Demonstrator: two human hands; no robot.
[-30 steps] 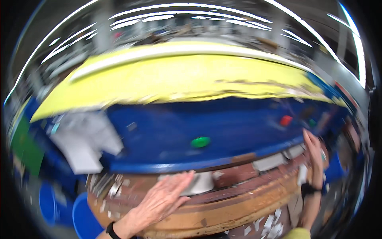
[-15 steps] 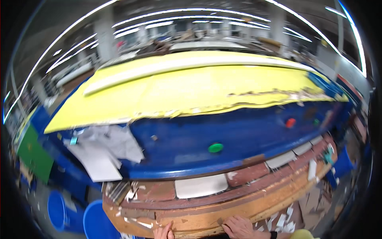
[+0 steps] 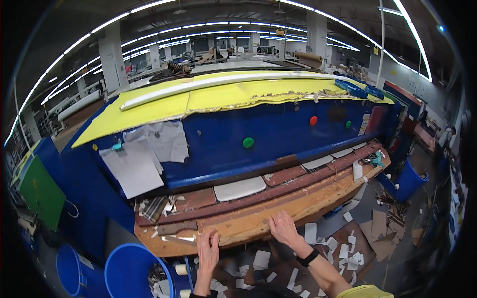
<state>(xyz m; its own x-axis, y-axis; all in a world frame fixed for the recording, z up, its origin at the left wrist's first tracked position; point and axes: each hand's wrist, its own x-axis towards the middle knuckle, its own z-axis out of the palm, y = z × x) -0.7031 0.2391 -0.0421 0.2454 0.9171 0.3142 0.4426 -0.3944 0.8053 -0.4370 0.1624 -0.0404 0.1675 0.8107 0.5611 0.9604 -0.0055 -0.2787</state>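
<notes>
Both of my hands are at the front edge of a long wooden work ledge [image 3: 258, 224] below a big blue machine. My left hand [image 3: 207, 247] rests at that edge, fingers bent and thumb apart, with nothing seen in it. A brown wooden handle-shaped piece [image 3: 177, 227] lies just left of it, with a pale strip [image 3: 180, 240] nearer the edge. Farther right, my right hand [image 3: 284, 227] lies over the same edge, its fingers loosely bent and no object showing in it. A black band [image 3: 308, 257] circles my right wrist.
The blue machine front [image 3: 218, 149] carries a green button [image 3: 248, 142], a red button [image 3: 313, 120] and clipped papers [image 3: 133, 166]. Yellow sheeting [image 3: 164, 111] covers its top. Blue bins [image 3: 117, 265] stand lower left, another blue bin [image 3: 407, 184] at right. Scraps [image 3: 348, 248] litter the floor.
The view has tilted down and steadied, so more of my forearms and the floor shows. Both hands appear higher in the picture, still at the ledge's front edge.
</notes>
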